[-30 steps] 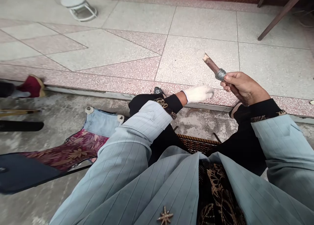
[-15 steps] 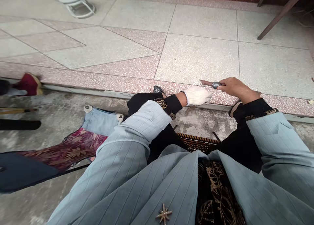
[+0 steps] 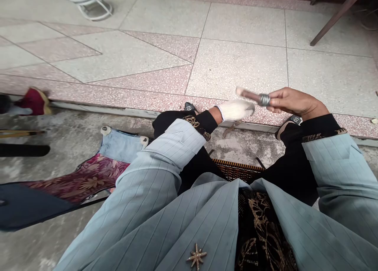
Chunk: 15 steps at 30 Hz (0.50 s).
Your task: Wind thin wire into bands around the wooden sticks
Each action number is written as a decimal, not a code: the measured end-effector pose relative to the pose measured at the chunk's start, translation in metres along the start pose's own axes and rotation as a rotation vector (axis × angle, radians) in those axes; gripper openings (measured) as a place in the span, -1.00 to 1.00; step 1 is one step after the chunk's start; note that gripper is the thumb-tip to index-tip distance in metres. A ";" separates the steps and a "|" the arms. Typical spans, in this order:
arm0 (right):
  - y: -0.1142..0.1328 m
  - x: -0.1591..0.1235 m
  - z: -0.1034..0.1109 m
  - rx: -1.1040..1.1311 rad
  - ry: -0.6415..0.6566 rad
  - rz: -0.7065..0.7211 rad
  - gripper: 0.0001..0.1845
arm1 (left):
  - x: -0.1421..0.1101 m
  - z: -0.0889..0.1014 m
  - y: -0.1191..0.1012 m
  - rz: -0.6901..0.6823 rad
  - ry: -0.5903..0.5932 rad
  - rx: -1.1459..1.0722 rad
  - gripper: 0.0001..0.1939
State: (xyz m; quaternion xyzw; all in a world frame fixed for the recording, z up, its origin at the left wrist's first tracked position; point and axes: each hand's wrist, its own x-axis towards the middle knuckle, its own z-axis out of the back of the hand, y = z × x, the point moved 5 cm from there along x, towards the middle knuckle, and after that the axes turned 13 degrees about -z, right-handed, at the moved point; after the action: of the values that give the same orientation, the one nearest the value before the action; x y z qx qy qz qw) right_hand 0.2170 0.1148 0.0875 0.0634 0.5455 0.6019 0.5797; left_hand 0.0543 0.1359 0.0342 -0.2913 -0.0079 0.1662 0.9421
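My left hand [image 3: 236, 110], in a white knitted glove, is closed low over the step's edge. What its fingers hold, if anything, is hidden. Just below the glove shows a thin, crooked brown stick-like piece [image 3: 232, 128]; whether the hand touches it I cannot tell. My bare right hand [image 3: 291, 101] is wrapped round one end of a short brown wooden stick [image 3: 249, 95] with grey wire wound about it. The stick's pale, blurred far end points left, above the gloved fingers and apart from them.
A tiled step [image 3: 239, 66] lies ahead, with a white stool [image 3: 90, 3] at far left and a slanting wooden leg [image 3: 336, 21] at right. Below me is a woven seat [image 3: 236, 169]. Patterned cloth [image 3: 97, 176] and another person's red shoe [image 3: 34, 101] are at left.
My right hand has lifted slightly and turned, raising the wire-wound stick and its left end higher above the glove. My left hand has barely moved.
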 end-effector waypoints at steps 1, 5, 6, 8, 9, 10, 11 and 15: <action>0.000 0.000 0.005 0.102 -0.097 0.034 -0.51 | 0.001 -0.002 -0.001 -0.012 -0.013 -0.017 -0.63; -0.016 0.016 0.014 0.241 -0.335 0.023 -0.40 | 0.006 -0.008 -0.005 -0.042 -0.029 0.001 -0.65; -0.021 0.022 0.015 0.197 -0.374 -0.021 -0.38 | 0.007 -0.009 -0.005 -0.037 -0.012 0.030 -0.64; -0.029 0.033 0.018 0.012 -0.451 -0.143 -0.39 | 0.007 -0.010 -0.006 -0.017 0.019 0.091 -0.63; -0.032 0.038 0.018 -0.121 -0.476 -0.197 -0.42 | 0.006 -0.010 -0.007 -0.009 0.027 0.112 -0.63; -0.033 0.041 0.018 -0.265 -0.484 -0.240 -0.46 | 0.005 -0.010 -0.008 -0.002 0.032 0.121 -0.63; -0.034 0.044 0.016 -0.408 -0.470 -0.269 -0.50 | 0.004 -0.010 -0.010 0.004 0.036 0.118 -0.64; -0.040 0.048 -0.008 -0.718 -0.132 -0.319 -0.64 | -0.001 -0.008 -0.018 0.016 0.053 0.037 -0.70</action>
State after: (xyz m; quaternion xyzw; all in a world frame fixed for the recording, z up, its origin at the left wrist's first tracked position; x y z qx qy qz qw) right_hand 0.2210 0.1362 0.0281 -0.1899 0.2650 0.6515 0.6850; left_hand 0.0596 0.1173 0.0374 -0.2779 0.0223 0.1662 0.9459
